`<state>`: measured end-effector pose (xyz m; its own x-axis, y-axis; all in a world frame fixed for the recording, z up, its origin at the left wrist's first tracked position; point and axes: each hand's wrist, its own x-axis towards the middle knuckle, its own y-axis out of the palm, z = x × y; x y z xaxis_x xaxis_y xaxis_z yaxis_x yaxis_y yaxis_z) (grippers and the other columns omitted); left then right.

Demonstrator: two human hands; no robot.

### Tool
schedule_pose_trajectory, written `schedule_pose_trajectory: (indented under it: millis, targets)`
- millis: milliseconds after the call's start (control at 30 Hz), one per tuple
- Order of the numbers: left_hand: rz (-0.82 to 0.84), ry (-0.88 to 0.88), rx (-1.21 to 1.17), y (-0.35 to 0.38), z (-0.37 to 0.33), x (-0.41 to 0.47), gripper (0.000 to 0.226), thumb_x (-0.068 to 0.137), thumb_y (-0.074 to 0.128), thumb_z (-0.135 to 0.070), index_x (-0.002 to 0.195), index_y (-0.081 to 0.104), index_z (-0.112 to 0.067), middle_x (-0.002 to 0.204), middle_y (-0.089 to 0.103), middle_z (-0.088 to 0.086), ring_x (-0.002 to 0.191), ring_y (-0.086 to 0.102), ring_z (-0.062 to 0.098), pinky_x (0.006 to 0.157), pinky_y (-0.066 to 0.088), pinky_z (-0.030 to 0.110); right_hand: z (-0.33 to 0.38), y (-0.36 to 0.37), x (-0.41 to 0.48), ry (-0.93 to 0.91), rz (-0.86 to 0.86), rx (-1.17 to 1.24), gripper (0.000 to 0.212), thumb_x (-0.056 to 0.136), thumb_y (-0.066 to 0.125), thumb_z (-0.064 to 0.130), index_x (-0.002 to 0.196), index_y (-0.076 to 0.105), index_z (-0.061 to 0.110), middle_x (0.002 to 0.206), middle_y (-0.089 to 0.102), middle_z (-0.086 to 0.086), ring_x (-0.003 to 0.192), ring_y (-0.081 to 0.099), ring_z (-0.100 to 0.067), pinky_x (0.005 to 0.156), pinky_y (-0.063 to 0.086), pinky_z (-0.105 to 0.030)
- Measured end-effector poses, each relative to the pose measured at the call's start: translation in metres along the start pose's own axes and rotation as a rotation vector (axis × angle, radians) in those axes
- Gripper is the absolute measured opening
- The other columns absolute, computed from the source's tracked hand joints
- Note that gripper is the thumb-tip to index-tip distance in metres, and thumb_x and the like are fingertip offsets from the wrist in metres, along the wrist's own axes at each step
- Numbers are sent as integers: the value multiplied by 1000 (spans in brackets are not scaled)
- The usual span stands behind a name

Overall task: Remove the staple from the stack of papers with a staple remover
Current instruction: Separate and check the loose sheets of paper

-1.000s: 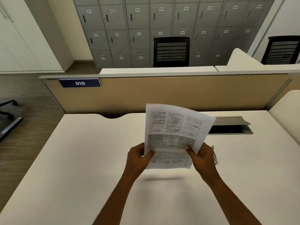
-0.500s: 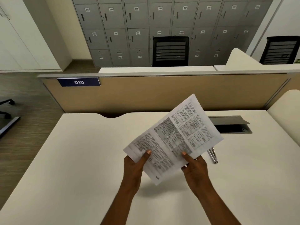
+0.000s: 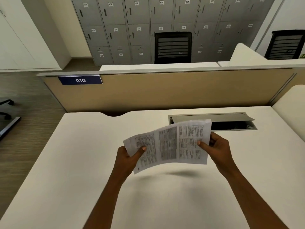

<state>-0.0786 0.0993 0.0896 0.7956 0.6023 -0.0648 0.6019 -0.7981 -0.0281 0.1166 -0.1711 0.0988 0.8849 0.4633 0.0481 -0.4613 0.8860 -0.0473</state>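
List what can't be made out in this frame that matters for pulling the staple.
- Staple: head view, too small and blurred to find on the papers.
- Staple remover: none visible; papers and right hand hide part of the desk.
- Left hand: fingers hidden behind the papers.
- Print: blurred, unreadable.
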Motion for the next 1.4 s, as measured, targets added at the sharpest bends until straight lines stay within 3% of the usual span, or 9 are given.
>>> schedule_pose_trajectory:
  millis: [233, 433, 633, 767, 867, 1067, 1233, 1300, 1400]
  targets:
    - [-50, -82, 53, 4, 32, 0, 15, 90, 79, -22, 104, 78, -19, 97, 81, -3, 95, 76, 15, 82, 64, 36, -42, 20, -13, 46, -132, -11, 28, 85, 74, -2, 106, 74, 17, 97, 79, 2, 92, 76, -16, 74, 63, -25]
    - [-59, -101, 108, 11, 49, -2, 11, 88, 80, -17, 95, 78, -25, 91, 81, 4, 90, 76, 27, 79, 63, 48, -60, 30, -20, 79, -138, -14, 29, 88, 74, 5, 113, 69, 20, 109, 76, -2, 99, 74, -10, 73, 60, -20]
    - [-107, -113, 43, 8, 56, -2, 22, 89, 79, -16, 108, 74, -24, 102, 79, -4, 97, 76, 13, 78, 64, 28, -64, 32, -20, 48, -112, -90, 30, 92, 69, 6, 116, 66, 24, 112, 74, -2, 103, 72, -12, 79, 62, -26]
    - [-156, -151, 55, 12, 58, -4, 23, 89, 78, -11, 106, 73, -25, 101, 78, -3, 95, 75, 14, 80, 63, 32, -72, 35, -22, 78, -99, -131, 32, 93, 67, 3, 121, 64, 17, 114, 72, -5, 107, 70, -18, 81, 62, -28]
    - [-203, -162, 30, 12, 59, 0, 23, 90, 77, -7, 98, 74, -28, 94, 79, -4, 89, 77, 14, 76, 63, 31, -71, 36, -21, 68, -105, -132, 33, 93, 67, 3, 119, 65, 23, 112, 73, 1, 105, 70, -11, 75, 60, -19]
    - [-215, -197, 68, 15, 57, 0, 19, 89, 75, -5, 101, 72, -19, 98, 77, 7, 94, 75, 27, 83, 64, 47, -66, 38, -26, 54, -121, -143, 29, 93, 68, 6, 117, 67, 21, 110, 74, 2, 104, 71, -14, 73, 60, -18]
    - [-254, -95, 30, 7, 34, 8, 18, 80, 83, -21, 93, 74, -29, 95, 79, -1, 94, 76, 24, 80, 63, 39, -36, 36, -25, -31, -124, -87, 34, 92, 69, 6, 111, 69, 34, 105, 76, 13, 101, 72, -5, 72, 58, -15]
    - [-323, -60, -1, 8, 26, 10, 37, 82, 86, -16, 114, 70, -24, 112, 76, -2, 108, 71, 21, 90, 58, 38, -25, 36, -25, -48, -130, -32, 35, 92, 69, 6, 107, 71, 37, 106, 76, 13, 101, 72, -5, 74, 59, -16]
    - [-441, -185, -131, 15, 19, 8, 92, 78, 89, -22, 152, 35, -27, 153, 47, -4, 136, 48, 19, 108, 42, 41, -15, 37, -25, -34, -167, 95, 34, 90, 71, 4, 104, 74, 35, 106, 78, 9, 99, 73, -8, 75, 60, -20]
